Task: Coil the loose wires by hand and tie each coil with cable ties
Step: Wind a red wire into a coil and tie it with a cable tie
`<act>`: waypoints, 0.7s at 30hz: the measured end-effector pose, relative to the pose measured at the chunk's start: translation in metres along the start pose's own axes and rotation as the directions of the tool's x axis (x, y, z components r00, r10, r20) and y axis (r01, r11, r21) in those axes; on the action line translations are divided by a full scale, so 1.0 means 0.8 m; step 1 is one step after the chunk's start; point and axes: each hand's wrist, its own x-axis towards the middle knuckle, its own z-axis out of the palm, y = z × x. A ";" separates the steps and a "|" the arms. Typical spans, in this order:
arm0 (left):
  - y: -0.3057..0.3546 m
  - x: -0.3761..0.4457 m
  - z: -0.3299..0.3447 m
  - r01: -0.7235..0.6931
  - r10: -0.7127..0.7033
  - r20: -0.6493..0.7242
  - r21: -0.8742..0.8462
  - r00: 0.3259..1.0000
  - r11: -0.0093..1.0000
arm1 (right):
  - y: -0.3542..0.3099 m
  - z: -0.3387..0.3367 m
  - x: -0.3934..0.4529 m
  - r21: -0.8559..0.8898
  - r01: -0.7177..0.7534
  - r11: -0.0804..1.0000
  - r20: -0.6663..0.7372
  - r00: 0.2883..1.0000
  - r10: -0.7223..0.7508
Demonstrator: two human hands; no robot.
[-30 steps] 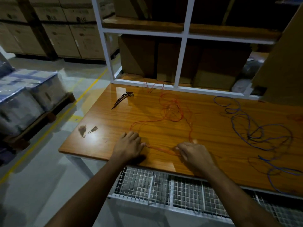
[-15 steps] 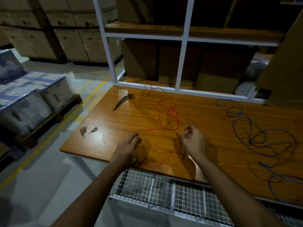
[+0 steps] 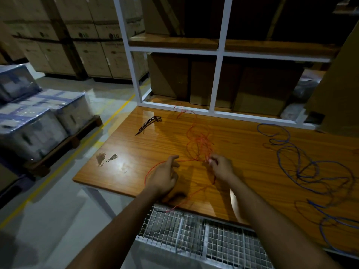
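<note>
**Red wire half gathered, tangle waiting to snag**

The right hand (image 3: 221,167) pinches a strand of the red wire (image 3: 198,140) at its fingertips. The left hand (image 3: 165,176) sits at about 9 o'clock of it, fingers loosely curled, with a red loop running round it; whether it truly grips the strand cannot be told. Most of the red wire lies in a loose knot toward 12 o'clock from the hands, and one end trails off the near edge over the wire mesh (image 3: 194,235).

The likely trouble: pulling a loop through that knot could tighten it, and the dangling end may catch in the mesh. The blue wire (image 3: 303,167) sprawls at 3 o'clock, well apart, uncoiled. The black cable ties (image 3: 148,123) lie at 11 o'clock, a reach away once a coil needs holding.

The surface (image 3: 136,152) is glossy orange wood with a scuffed patch near its left edge. A white shelf frame (image 3: 215,84) with cardboard boxes stands behind; wrapped pallets (image 3: 38,117) and a yellow floor line lie left.
</note>
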 end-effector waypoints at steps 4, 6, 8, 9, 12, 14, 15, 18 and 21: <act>0.007 0.021 0.005 0.076 -0.080 -0.047 -0.089 0.996 0.993 | 0.001 0.006 -0.027 0.046 0.127 0.991 0.155 0.979 -0.133; 0.007 0.031 0.007 0.051 -0.055 -0.069 -0.053 0.996 0.997 | 0.005 0.002 -0.035 0.088 0.176 0.980 0.145 0.972 -0.188; 0.010 0.037 0.010 0.048 -0.050 -0.050 -0.048 0.997 0.998 | 0.013 -0.001 -0.037 0.099 0.205 0.974 0.113 0.970 -0.216; 0.011 0.039 0.013 0.050 -0.052 -0.039 -0.070 0.998 0.996 | 0.017 -0.002 -0.037 0.117 0.203 0.972 0.084 0.973 -0.213; 0.007 0.041 0.023 0.031 -0.031 -0.002 -0.083 1.000 0.996 | 0.022 -0.006 -0.035 0.231 0.129 0.964 -0.058 0.991 -0.119; 0.001 0.042 0.026 0.035 -0.033 0.020 -0.059 0.999 0.998 | 0.023 -0.012 -0.029 0.243 0.068 0.968 -0.226 0.974 -0.012; -0.001 0.043 0.026 0.029 -0.029 0.020 -0.044 0.999 0.999 | 0.022 -0.016 -0.024 0.238 0.042 0.970 -0.301 0.953 0.032; -0.005 0.044 0.019 0.017 -0.017 0.024 -0.025 1.000 1.000 | 0.018 -0.033 -0.019 0.262 0.019 0.965 -0.406 0.909 0.092; -0.006 0.045 0.011 0.060 -0.063 -0.064 -0.048 0.996 0.997 | 0.023 -0.048 -0.012 0.284 0.009 0.959 -0.483 0.865 0.135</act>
